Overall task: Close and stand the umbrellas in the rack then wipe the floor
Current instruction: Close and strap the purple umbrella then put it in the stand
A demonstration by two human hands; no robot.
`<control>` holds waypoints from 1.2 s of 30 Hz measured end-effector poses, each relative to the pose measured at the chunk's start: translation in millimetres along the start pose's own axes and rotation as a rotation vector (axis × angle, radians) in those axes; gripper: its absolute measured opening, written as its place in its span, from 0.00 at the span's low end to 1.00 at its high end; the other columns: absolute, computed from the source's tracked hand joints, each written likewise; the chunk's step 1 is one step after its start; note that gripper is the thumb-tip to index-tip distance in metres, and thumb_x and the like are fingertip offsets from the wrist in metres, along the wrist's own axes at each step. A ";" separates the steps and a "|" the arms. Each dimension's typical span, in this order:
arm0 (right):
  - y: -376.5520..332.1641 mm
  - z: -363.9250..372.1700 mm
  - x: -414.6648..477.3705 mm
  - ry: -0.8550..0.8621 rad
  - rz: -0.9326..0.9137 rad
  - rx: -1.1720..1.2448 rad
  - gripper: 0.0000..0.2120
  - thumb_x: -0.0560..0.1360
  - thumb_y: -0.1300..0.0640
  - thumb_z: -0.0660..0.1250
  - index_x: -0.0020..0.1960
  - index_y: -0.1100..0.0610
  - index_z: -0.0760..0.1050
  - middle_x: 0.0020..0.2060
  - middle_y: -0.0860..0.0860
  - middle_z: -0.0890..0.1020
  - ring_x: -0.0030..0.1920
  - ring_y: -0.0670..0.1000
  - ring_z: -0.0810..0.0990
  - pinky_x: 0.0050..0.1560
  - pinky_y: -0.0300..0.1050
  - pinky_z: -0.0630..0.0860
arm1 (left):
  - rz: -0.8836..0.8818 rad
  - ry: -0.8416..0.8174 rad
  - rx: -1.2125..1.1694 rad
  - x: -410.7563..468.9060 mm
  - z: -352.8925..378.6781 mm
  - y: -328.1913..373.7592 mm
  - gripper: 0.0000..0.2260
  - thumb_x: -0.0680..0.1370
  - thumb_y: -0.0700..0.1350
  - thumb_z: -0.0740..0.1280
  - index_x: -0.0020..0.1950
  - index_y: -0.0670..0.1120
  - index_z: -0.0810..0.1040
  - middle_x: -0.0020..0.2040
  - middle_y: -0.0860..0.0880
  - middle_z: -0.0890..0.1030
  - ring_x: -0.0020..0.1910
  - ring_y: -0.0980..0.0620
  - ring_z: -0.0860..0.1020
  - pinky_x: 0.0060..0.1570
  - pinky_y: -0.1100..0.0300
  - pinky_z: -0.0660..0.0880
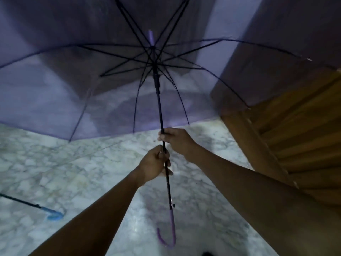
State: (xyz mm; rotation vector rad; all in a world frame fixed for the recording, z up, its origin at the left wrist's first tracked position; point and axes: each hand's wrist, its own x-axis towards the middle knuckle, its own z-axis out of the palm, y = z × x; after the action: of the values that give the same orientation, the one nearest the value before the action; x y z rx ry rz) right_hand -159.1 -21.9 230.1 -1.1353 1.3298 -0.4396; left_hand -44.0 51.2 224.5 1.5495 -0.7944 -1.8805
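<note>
Forearms (92,218), two of them, reach up from the bottom edge to one purple umbrella (73,85) held open over the marble floor (64,172). Nearest the camera hangs its hooked handle (172,228), pale purple and clear of both hands. Above the hook, the left hand (154,164) has its fingers curled round the thin black shaft (160,108). Just above it and nearly touching, the right hand (176,140) closes its fingers on the same shaft. Further up, well apart from either hand, sits the dark runner (156,81). From it spread eight ribs (120,69), as far as the blur lets me count, holding the see-through canopy wide. Wooden panelling (295,135) rises on the right, partly seen through the canopy. On the floor at lower left lies a second umbrella (22,201), of which only a blue handle (54,215) and a stretch of dark shaft show, so whether it is open cannot be told
</note>
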 end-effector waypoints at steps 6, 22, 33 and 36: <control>-95.4 -43.1 -123.6 -0.001 0.057 0.000 0.04 0.81 0.65 0.66 0.54 0.62 0.78 0.44 0.52 0.82 0.41 0.43 0.80 0.42 0.36 0.75 | -0.146 -0.201 0.101 -126.7 40.1 109.6 0.02 0.83 0.39 0.62 0.53 0.41 0.73 0.42 0.41 0.80 0.38 0.40 0.84 0.42 0.52 0.84; -365.5 -44.3 -439.6 0.498 -0.152 0.059 0.14 0.80 0.63 0.66 0.38 0.54 0.68 0.33 0.57 0.70 0.34 0.52 0.72 0.36 0.40 0.71 | 0.282 -0.378 0.596 -431.8 82.8 343.6 0.06 0.84 0.45 0.60 0.56 0.44 0.72 0.35 0.46 0.78 0.29 0.46 0.79 0.35 0.58 0.74; -445.9 -14.4 -675.9 1.127 -0.308 0.125 0.12 0.82 0.56 0.65 0.44 0.59 0.66 0.39 0.57 0.69 0.38 0.53 0.68 0.34 0.39 0.67 | 0.663 -0.489 0.701 -610.0 176.2 409.0 0.15 0.82 0.41 0.56 0.40 0.47 0.77 0.33 0.46 0.72 0.29 0.49 0.68 0.31 0.59 0.67; -452.3 -17.3 -741.0 1.248 -0.329 0.144 0.13 0.81 0.54 0.66 0.42 0.57 0.68 0.39 0.55 0.74 0.39 0.51 0.73 0.38 0.43 0.68 | 0.814 -0.481 0.701 -666.0 209.0 407.5 0.15 0.81 0.44 0.61 0.36 0.49 0.79 0.50 0.35 0.83 0.46 0.37 0.79 0.40 0.53 0.70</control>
State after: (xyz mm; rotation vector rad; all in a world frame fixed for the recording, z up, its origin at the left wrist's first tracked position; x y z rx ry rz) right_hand -214.6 371.8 1002.0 -0.9398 2.0912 -1.6360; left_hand -116.2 296.8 991.1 0.8243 -2.0893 -1.3864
